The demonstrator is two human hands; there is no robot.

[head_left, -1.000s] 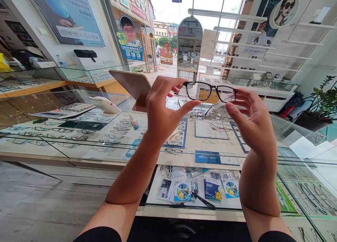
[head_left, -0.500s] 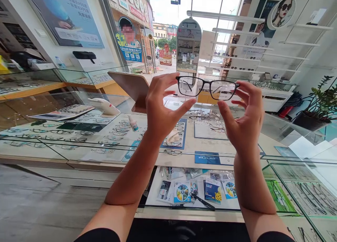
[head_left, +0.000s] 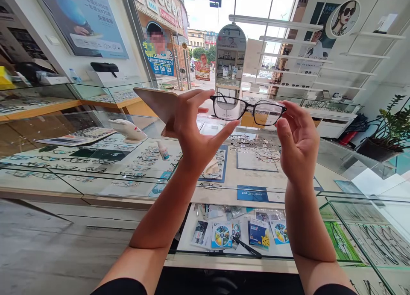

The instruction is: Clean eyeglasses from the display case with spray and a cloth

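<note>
A pair of black-framed eyeglasses (head_left: 250, 107) is held up in front of me above the glass counter, lenses facing me and tilted slightly down to the right. My left hand (head_left: 192, 137) has its fingertips at the left hinge corner, with the thumb stretched out below the left lens. On the other side, my right hand (head_left: 299, 145) pinches the right corner of the frame between curled fingers and thumb. Parts of the temples show through the lenses; the rest is hidden.
Rows of spectacle frames lie in the glass counter (head_left: 92, 192). On its top stand a tilted mirror (head_left: 153, 109), a white hand-shaped stand (head_left: 128, 130) and a small bottle (head_left: 163, 150). Beneath lie leaflets (head_left: 222, 235) and a black pen (head_left: 246, 246). A potted plant (head_left: 384, 128) stands right.
The eyeglasses have tilted, their right side dropping a little and shifting left. My right thumb has moved up and right, closer to the frame's corner. My left hand has barely moved.
</note>
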